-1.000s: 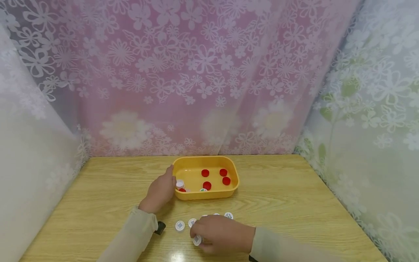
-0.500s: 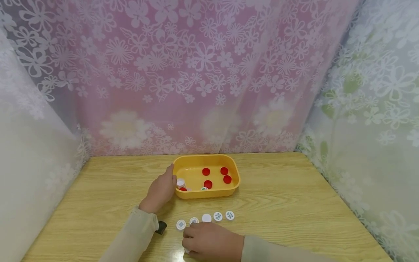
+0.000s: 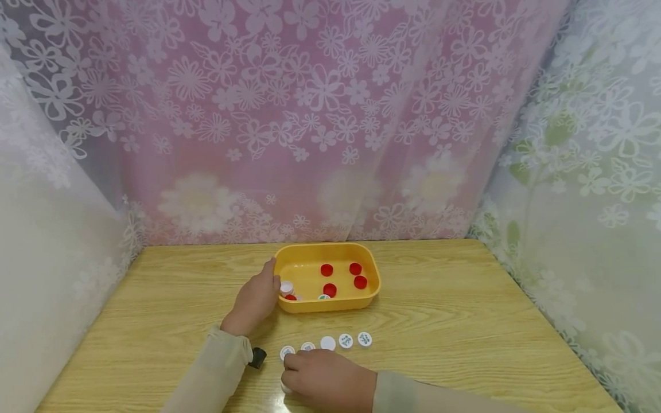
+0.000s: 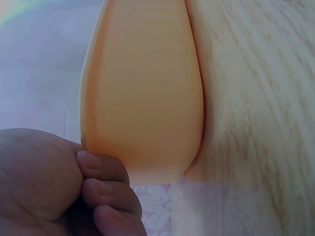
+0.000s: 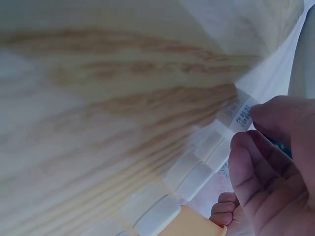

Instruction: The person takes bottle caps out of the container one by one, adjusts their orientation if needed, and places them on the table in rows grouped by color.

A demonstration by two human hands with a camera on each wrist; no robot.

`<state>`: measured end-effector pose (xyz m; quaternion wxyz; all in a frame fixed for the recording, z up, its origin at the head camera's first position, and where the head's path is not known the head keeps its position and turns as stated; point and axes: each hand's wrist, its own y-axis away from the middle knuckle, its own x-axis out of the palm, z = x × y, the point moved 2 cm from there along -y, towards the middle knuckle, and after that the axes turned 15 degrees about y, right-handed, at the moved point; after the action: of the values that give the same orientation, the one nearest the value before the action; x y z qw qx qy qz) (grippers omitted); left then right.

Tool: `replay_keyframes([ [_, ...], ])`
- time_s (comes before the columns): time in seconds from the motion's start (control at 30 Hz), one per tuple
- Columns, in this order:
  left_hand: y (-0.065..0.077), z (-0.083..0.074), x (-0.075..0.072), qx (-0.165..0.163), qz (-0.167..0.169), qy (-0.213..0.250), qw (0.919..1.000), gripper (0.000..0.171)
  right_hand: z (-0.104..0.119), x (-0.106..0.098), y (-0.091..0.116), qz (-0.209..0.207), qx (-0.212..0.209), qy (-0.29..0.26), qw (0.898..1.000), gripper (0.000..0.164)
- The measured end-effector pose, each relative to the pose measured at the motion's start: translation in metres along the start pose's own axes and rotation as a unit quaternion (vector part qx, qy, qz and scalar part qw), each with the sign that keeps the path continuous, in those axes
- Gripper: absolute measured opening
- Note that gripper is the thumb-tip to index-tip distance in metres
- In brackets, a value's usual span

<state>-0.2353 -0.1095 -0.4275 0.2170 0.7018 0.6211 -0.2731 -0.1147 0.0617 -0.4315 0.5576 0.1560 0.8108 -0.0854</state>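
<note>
My left hand (image 3: 253,303) grips the left end of a yellow plastic tub (image 3: 330,307), fingertips (image 4: 101,187) curled at its rim. My right hand (image 3: 327,380) is low at the table's front, pinching a white bottle cap (image 5: 242,115) with small blue print on its side, close over the tabletop. In the head view only a sliver of that cap shows below the fingers. Just beyond this hand runs a row of several white caps, among them a plain one (image 3: 327,343) and a printed one (image 3: 364,339) at the right end. The knuckles partly cover the left ones.
Inside the tub lie several red caps (image 3: 329,290), stacked white caps (image 3: 286,287) and a cap with green print (image 3: 323,297). The wooden table (image 3: 444,321) meets floral curtains (image 3: 330,189) at the back and both sides. A dark band (image 3: 257,358) sits at my left wrist.
My right hand has moved left and nearer with its cap, uncovering the middle and right caps of the row. My left hand keeps its grip on the tub.
</note>
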Motion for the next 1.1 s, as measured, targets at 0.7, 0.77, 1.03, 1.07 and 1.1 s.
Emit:
replay_keyframes([
  [0.7, 0.001, 0.005, -0.003, -0.001, 0.003, 0.024, 0.9997, 0.056, -0.039, -0.011, -0.002, -0.039, 0.084, -0.108, 0.990, 0.007],
  [0.77, 0.000, 0.005, -0.003, -0.002, 0.002, 0.019, 0.9998, 0.056, -0.057, -0.017, -0.003, -0.051, 0.125, -0.130, 0.982, 0.011],
  [1.03, -0.001, 0.004, -0.002, -0.010, 0.006, 0.037, 0.9992, 0.057, -0.133, -0.017, -0.026, -0.022, 0.237, -0.135, 0.962, 0.019],
  [1.07, -0.002, 0.004, -0.001, -0.011, 0.006, 0.040, 0.9991, 0.057, -0.142, -0.014, -0.031, -0.005, 0.235, -0.129, 0.963, 0.020],
  [1.1, -0.001, 0.003, -0.001, -0.012, 0.006, 0.043, 0.9990, 0.057, -0.149, -0.010, -0.036, 0.011, 0.230, -0.118, 0.966, 0.022],
])
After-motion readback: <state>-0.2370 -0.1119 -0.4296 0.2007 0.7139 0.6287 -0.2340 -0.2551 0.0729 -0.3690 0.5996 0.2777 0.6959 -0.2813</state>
